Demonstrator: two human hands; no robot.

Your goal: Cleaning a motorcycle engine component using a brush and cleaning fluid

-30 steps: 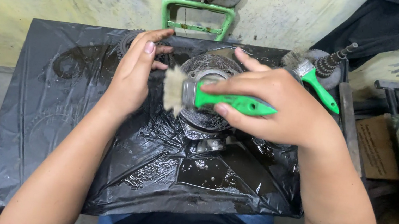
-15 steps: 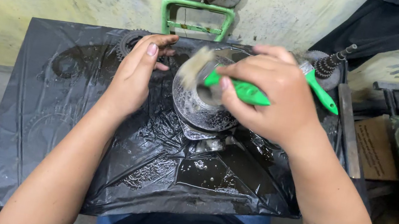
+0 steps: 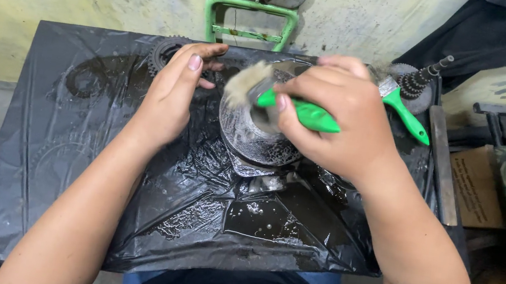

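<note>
Green-handled paintbrush (image 3: 301,111) is gripped in closed right hand (image 3: 337,118) at frame centre, handle axis running left-right with bristles leftward over round metal gear part (image 3: 253,139) directly below the fingers, while open left hand (image 3: 173,93) is laid flat, holding nothing, just left of it on black plastic sheet (image 3: 122,209)

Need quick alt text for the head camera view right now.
The right hand holds a green-handled brush on a round metal part over wet black plastic sheet; the left hand rests beside it.
</note>
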